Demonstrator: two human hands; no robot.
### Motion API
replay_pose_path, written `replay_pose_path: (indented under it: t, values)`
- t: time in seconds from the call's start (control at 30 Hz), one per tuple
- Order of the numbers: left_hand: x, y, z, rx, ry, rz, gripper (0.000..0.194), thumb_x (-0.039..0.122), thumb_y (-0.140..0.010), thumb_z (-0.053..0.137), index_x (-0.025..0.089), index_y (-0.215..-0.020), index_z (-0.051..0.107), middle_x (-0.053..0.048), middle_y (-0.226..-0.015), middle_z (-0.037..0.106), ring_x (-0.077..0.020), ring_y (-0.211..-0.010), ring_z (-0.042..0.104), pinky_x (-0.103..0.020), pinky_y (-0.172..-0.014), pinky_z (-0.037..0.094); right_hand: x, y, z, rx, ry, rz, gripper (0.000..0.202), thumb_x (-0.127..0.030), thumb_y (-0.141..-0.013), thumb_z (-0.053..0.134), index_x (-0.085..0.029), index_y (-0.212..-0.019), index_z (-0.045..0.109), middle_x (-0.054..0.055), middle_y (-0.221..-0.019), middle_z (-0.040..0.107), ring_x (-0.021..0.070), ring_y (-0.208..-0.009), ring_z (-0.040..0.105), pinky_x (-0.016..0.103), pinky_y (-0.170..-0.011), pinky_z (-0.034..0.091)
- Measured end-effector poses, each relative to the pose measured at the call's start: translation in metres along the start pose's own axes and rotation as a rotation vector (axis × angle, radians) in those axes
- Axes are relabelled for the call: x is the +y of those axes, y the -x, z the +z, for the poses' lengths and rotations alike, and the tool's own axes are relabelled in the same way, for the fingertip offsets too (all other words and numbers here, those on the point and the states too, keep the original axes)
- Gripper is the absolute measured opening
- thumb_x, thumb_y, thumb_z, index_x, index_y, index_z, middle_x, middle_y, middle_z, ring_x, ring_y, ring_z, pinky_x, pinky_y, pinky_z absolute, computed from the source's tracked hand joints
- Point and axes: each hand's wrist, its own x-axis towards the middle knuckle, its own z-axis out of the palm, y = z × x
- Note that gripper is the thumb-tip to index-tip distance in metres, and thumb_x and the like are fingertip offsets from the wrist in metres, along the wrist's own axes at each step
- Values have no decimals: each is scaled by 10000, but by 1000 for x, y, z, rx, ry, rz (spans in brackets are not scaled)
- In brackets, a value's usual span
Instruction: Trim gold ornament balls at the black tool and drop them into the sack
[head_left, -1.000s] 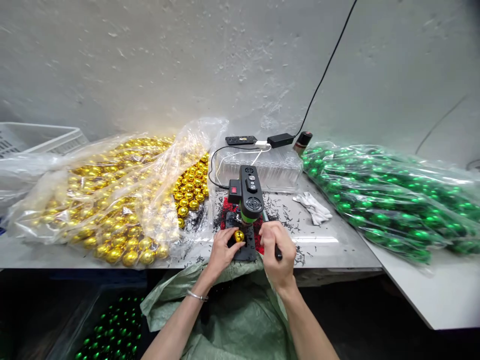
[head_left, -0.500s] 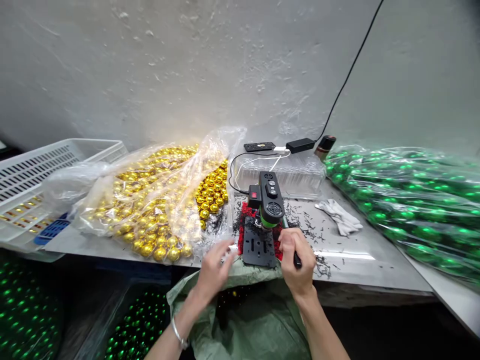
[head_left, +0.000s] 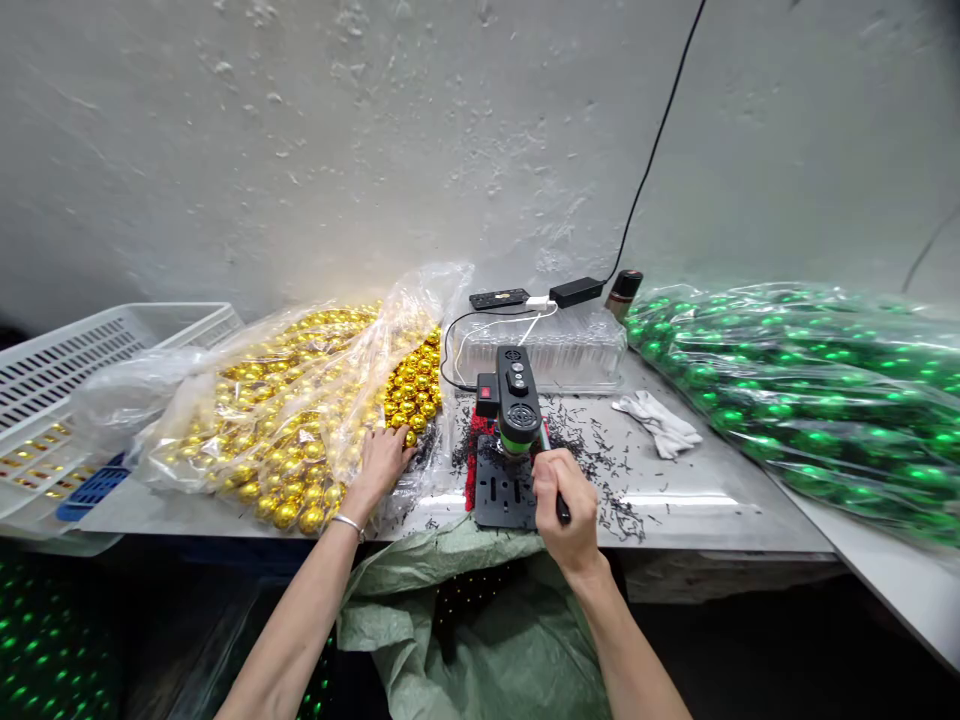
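My left hand [head_left: 385, 459], a bracelet at its wrist, reaches to the gold balls [head_left: 412, 387] at the mouth of the clear plastic bag [head_left: 180, 430]. Its fingers are apart and touch the nearest balls. My right hand [head_left: 564, 500] is wrapped round the black-ended lever [head_left: 562, 508] on the right side of the small black press [head_left: 517, 395]. Under the press head lies a slotted black base plate [head_left: 506, 495] on a red mat [head_left: 471, 465]. No ball shows on the plate; the spot beneath the head is partly hidden.
An open green sack [head_left: 525, 640] hangs at the table's front edge. Bagged green balls [head_left: 795, 390] lie right, near a white glove [head_left: 660, 424]. A clear plastic box [head_left: 540, 352], cables and a power adapter [head_left: 576, 292] stand behind. A white basket [head_left: 67, 370] is left.
My left hand has moved from beside the press, above the sack, left and up to the gold balls. My right hand remains on the lever. The view has shifted slightly.
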Motion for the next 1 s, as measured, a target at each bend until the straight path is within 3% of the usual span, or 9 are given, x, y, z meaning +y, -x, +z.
replay_pose_path:
  t: [0.17, 0.3, 0.43, 0.57, 0.73, 0.8, 0.93, 1.0]
  values:
    - [-2, -4, 1, 71, 186, 30, 386, 242, -882, 561, 153, -1255, 605, -135, -1122, 655, -262, -986, 632, -390, -896, 477, 5, 6, 0, -20, -3, -11, 236, -64, -926, 418, -207, -743, 458, 7, -712, 503, 129, -658, 498, 264, -602, 417]
    - [15, 18, -7, 178, 805, -114, 481, 366, -838, 624, 154, -1269, 606, -116, -1149, 610, -203, -864, 650, -379, -830, 538, 9, 9, -1, -40, -16, -24, 229, -57, -925, 420, -205, -752, 446, 14, -726, 503, 129, -669, 499, 261, -608, 421]
    - [57, 59, -6, -17, 1377, -213, 641, 452, -769, 730, 144, -1310, 579, -81, -1003, 680, -205, -874, 687, -407, -889, 548, 11, 9, -2, -55, -33, -44, 220, -63, -924, 427, -204, -756, 445, 14, -727, 494, 128, -662, 490, 259, -597, 416]
    - [103, 85, 12, -128, 1686, -302, 628, 446, -696, 801, 149, -1220, 621, -92, -1049, 705, -209, -907, 705, -371, -862, 568, 11, 10, -2, -51, -22, -45, 208, -69, -926, 426, -199, -768, 464, 18, -740, 511, 127, -673, 506, 258, -612, 433]
    - [125, 83, 36, -122, 1689, -333, 615, 497, -651, 822, 153, -1128, 640, -79, -1028, 701, -158, -808, 695, -301, -759, 582, 12, 10, -3, -74, -1, -49, 205, -79, -929, 424, -198, -773, 481, 20, -743, 521, 128, -678, 519, 258, -610, 440]
    - [125, 77, 43, -128, 1607, -285, 621, 492, -679, 798, 146, -1169, 635, -69, -986, 701, -149, -785, 682, -289, -730, 581, 12, 10, -4, -80, 3, -51, 208, -78, -929, 425, -200, -769, 480, 19, -740, 519, 128, -675, 518, 258, -605, 438]
    - [123, 65, 52, -159, 1368, -182, 559, 417, -758, 719, 133, -1230, 625, -51, -834, 710, -157, -675, 648, -226, -502, 502, 12, 10, -4, -65, -8, -51, 219, -71, -924, 425, -203, -756, 474, 15, -727, 514, 130, -673, 520, 260, -602, 435]
    - [124, 61, 55, -141, 1248, -125, 497, 373, -798, 673, 139, -1236, 633, -44, -792, 714, -165, -642, 639, -234, -485, 490, 11, 10, -4, -59, -12, -51, 222, -70, -921, 424, -204, -752, 476, 14, -723, 516, 130, -669, 521, 261, -597, 432]
